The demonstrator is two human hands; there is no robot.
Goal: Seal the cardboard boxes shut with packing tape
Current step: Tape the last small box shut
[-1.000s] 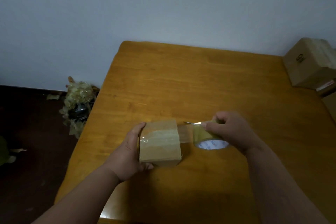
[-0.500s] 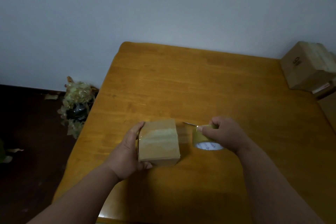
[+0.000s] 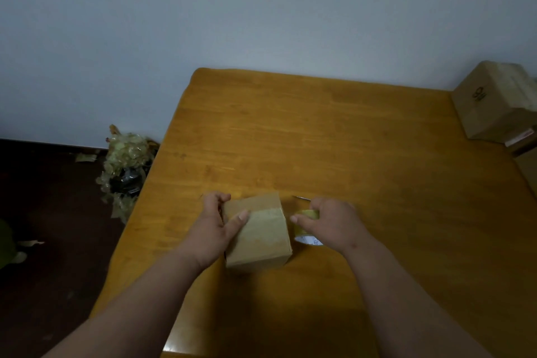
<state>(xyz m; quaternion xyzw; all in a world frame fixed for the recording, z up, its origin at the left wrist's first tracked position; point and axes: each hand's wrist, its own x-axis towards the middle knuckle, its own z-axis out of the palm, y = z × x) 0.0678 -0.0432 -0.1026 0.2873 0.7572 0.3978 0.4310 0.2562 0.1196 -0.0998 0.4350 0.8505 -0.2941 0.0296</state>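
1. We take the small brown cardboard box as our landmark; it stands on the orange-brown wooden table, near the table's front edge and towards its left side, with a band of clear packing tape running over its top.
2. We see the left hand gripping the box from its left side: the thumb lies on the top face and the fingers curl round the far left corner.
3. Just right of the box, the right hand holds a yellowish roll of packing tape, fingers curled over the roll and the thumb pointing towards the box. The roll's white inner core shows below the hand.
4. A thin metal blade sticks out from behind the right hand, just beyond the box's far right corner; what holds it is hidden from us.
5. Well to the right of the box and farther back, at the table's right edge, stands a larger brown cardboard carton.
6. Left of the box, off the table, a heap of crumpled used tape lies on the dark floor against the pale wall.
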